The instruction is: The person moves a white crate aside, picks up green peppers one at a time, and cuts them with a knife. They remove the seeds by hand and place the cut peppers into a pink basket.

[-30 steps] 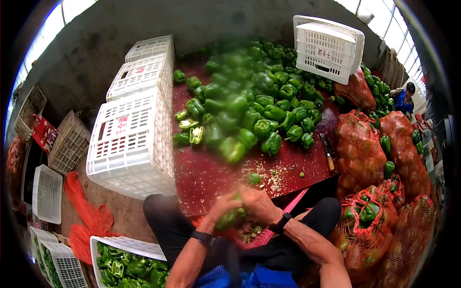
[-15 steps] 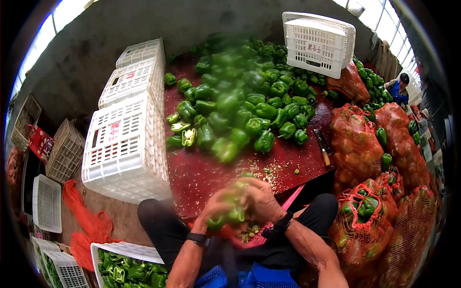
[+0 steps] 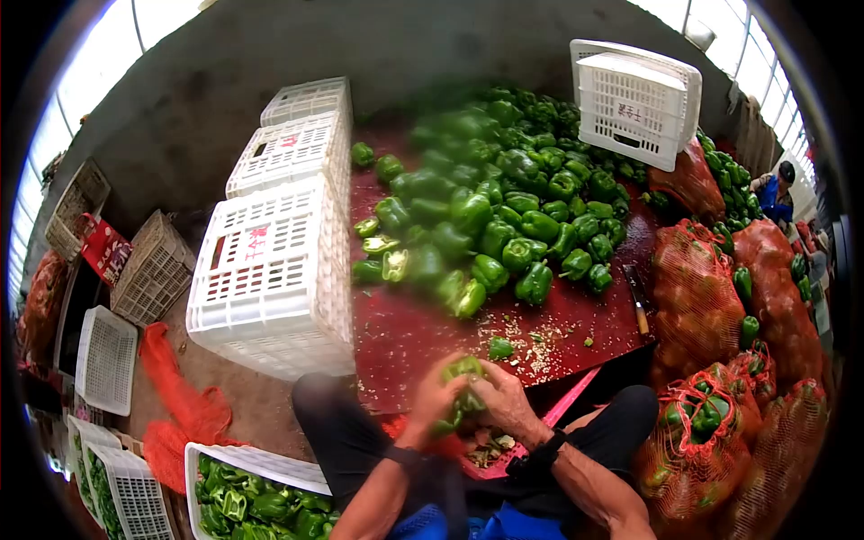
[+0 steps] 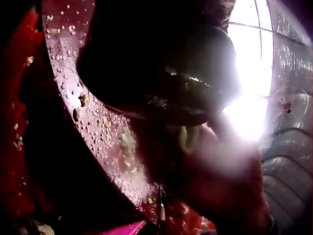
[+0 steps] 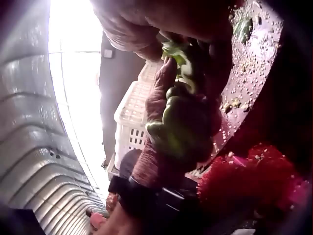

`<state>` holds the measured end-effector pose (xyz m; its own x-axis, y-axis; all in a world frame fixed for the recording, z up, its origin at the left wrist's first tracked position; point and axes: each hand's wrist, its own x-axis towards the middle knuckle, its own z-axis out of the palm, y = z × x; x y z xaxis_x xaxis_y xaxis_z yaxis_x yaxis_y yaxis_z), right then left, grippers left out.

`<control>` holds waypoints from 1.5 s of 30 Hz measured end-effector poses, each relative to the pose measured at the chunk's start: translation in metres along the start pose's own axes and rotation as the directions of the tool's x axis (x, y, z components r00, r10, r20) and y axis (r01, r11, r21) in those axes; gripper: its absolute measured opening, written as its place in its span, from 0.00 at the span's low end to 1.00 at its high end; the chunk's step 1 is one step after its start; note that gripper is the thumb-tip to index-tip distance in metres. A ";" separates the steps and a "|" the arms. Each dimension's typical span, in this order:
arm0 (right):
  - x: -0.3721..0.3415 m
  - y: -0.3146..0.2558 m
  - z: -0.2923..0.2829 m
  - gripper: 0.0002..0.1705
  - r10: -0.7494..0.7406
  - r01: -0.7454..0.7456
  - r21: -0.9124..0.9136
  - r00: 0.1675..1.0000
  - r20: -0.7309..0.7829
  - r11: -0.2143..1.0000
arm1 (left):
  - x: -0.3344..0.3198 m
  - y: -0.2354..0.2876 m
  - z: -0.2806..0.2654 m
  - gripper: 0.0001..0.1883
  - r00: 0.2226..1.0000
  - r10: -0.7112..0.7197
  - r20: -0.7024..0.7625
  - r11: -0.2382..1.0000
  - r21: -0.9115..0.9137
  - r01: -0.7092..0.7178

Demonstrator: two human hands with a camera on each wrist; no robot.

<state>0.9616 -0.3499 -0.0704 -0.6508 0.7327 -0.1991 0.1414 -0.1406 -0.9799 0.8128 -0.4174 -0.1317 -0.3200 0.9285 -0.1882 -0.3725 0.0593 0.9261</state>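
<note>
Red tabletop (image 3: 396,337), strewn with pale seeds (image 3: 538,353), runs back to a grey wall (image 3: 432,54). Curled fingers of the left hand (image 3: 434,398) grip an opened green pepper (image 3: 465,367) above the near edge; those of the right hand (image 3: 506,398) pinch it from three o'clock, exact fingertip contact unclear. Stripping out the core looks like the step in hand; next seems to call for a steady left hold and a pull. Scraps (image 3: 490,448) lie below; pepper heap (image 3: 531,225) at twelve, knife (image 3: 642,319) at two, filled crate (image 3: 261,464) at eight.
</note>
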 end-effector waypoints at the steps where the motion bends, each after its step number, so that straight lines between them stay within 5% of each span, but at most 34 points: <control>1: 0.002 -0.004 0.005 0.27 0.056 -0.053 0.159 0.998 -0.018 0.986 | 0.002 -0.005 0.001 0.25 0.999 -0.046 -0.023 0.994 -0.103 0.044; 4: 0.012 -0.023 0.008 0.32 -0.189 0.148 -0.358 0.979 -0.081 0.922 | -0.004 0.014 0.005 0.25 0.984 0.016 -0.176 0.984 0.177 0.016; 5: 0.023 -0.007 0.008 0.31 -0.462 0.318 -0.620 0.883 -0.081 0.717 | -0.002 0.012 0.001 0.26 0.975 -0.005 -0.224 0.988 0.149 0.039; 7: 0.044 0.008 0.008 0.31 -0.719 0.421 -0.812 0.695 0.003 0.404 | 0.006 0.000 -0.011 0.28 0.947 -0.045 -0.318 0.994 0.084 0.076; 8: 0.051 0.017 0.010 0.30 -0.725 0.393 -0.857 0.688 0.034 0.333 | 0.009 -0.008 -0.014 0.30 0.933 -0.100 -0.345 0.995 -0.038 0.092; 9: 0.058 0.038 0.007 0.30 -0.666 0.355 -0.911 0.734 0.133 0.210 | 0.015 -0.031 -0.023 0.33 0.942 0.006 -0.334 0.995 0.095 0.027; 10: 0.058 0.055 0.001 0.30 -0.541 0.339 -0.917 0.822 0.179 0.212 | 0.020 -0.055 -0.033 0.37 0.941 0.111 -0.320 0.974 0.225 -0.039; 11: 0.060 0.068 -0.004 0.30 -0.406 0.333 -0.920 0.885 0.228 0.209 | 0.024 -0.051 -0.036 0.39 0.938 0.055 -0.341 0.970 0.242 0.032; 13: 0.068 0.069 -0.001 0.29 -0.536 0.387 -0.869 0.826 0.177 0.309 | 0.030 -0.066 -0.032 0.41 0.910 0.065 -0.410 0.967 0.251 0.044; 17: 0.056 0.017 0.027 0.35 -0.467 0.386 -0.683 0.881 0.074 0.620 | 0.027 -0.045 -0.022 0.38 0.947 -0.029 -0.321 0.998 0.037 0.043; 19: 0.051 -0.001 0.038 0.39 -0.309 0.314 -0.536 0.945 0.102 0.784 | 0.035 -0.053 -0.028 0.33 0.954 0.140 -0.264 0.959 -0.203 -0.197; 21: 0.039 -0.055 0.049 0.40 -0.149 0.201 -0.309 0.971 0.185 0.930 | 0.004 0.019 -0.036 0.26 0.965 0.101 -0.240 0.939 -0.297 -0.173; 22: 0.036 -0.072 0.055 0.38 -0.192 0.252 -0.236 0.949 0.248 0.939 | 0.001 0.036 -0.048 0.23 0.954 0.170 -0.246 0.932 -0.276 -0.237; 25: 0.022 -0.121 0.079 0.33 -0.285 0.327 -0.076 0.899 0.331 0.942 | -0.039 0.103 -0.058 0.19 0.976 0.111 -0.187 0.778 -0.595 -0.202; 28: 0.020 -0.130 0.098 0.27 -0.438 0.451 0.053 0.824 0.360 0.891 | -0.089 0.143 -0.076 0.24 0.976 0.170 -0.137 0.691 -0.690 -0.217; 31: 0.016 -0.141 0.120 0.16 -0.406 0.419 -0.005 0.883 0.236 0.908 | -0.148 0.166 -0.103 0.33 0.944 0.320 -0.081 0.690 -0.663 -0.291; 32: 0.019 -0.138 0.121 0.15 -0.363 0.375 0.004 0.895 0.258 0.927 | -0.172 0.174 -0.102 0.33 0.925 0.260 -0.275 0.680 -0.628 -0.378; 33: 0.024 -0.134 0.118 0.14 -0.318 0.328 0.012 0.905 0.281 0.944 | -0.197 0.177 -0.102 0.34 0.867 0.193 -0.460 0.678 -0.576 -0.457; 35: 0.034 -0.120 0.109 0.13 -0.245 0.256 0.007 0.918 0.312 0.967 | -0.240 0.134 -0.166 0.37 0.775 0.417 -0.474 0.564 -0.533 -0.630; 37: 0.041 -0.096 0.095 0.12 -0.184 0.203 -0.025 0.929 0.321 0.979 | -0.295 0.142 -0.205 0.26 0.668 0.300 -0.681 0.722 -0.295 -0.626; 41: 0.041 -0.094 0.083 0.10 -0.040 0.061 -0.059 0.949 0.312 0.996 | -0.360 0.123 -0.304 0.22 0.334 0.207 -0.920 0.818 -0.024 -0.575; 44: 0.042 -0.096 0.082 0.12 0.006 0.003 -0.029 0.951 0.309 1.000 | -0.379 0.121 -0.355 0.24 0.241 0.180 -0.954 0.984 0.172 -0.053; 45: 0.042 -0.099 0.084 0.12 0.013 0.000 -0.043 0.950 0.311 0.999 | -0.385 0.085 -0.390 0.23 0.163 0.332 -0.929 0.918 0.358 0.173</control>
<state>0.8582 -0.3612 0.0174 -0.8484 0.4876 -0.2059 0.1732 -0.1120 -0.9785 0.5645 -0.9132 -0.1078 -0.9852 -0.1692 -0.0274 -0.0854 0.3462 0.9343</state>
